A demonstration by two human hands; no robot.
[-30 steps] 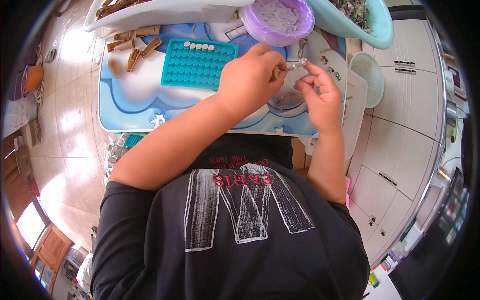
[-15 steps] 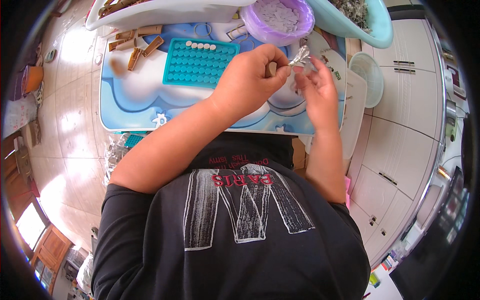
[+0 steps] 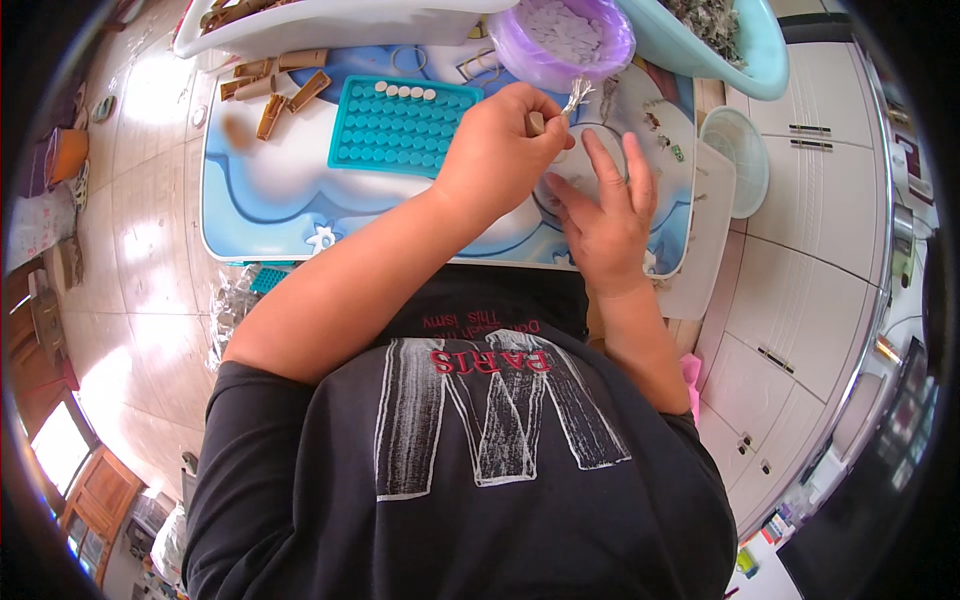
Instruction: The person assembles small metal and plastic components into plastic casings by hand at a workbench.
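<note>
My left hand (image 3: 505,135) is closed near the far middle of the table, gripping a small tan piece (image 3: 536,124). A tuft of shiny silver strands (image 3: 577,98) sticks out past the fingertips, frayed at its far end. Whether the tuft and the tan piece are joined is hidden by the fingers. Lower and to the right, my right hand (image 3: 608,225) hovers over the table with spread fingers and nothing in them. Left of my left hand lies a teal tray (image 3: 335,140) with rows of round wells; several white discs (image 3: 403,92) sit in its far row.
Brown half-tube pieces (image 3: 268,115) lie at the table's far left. Behind stand a white tub (image 3: 350,40) of brown pieces, a purple-lined bowl (image 3: 505,55) of white bits and a pale turquoise tub (image 3: 690,65) of grey-brown material. A green scrap (image 3: 678,153) lies at right.
My right hand has come off the silver strands, moved down toward me and spread its fingers. My left hand still holds the tuft, slightly farther left.
</note>
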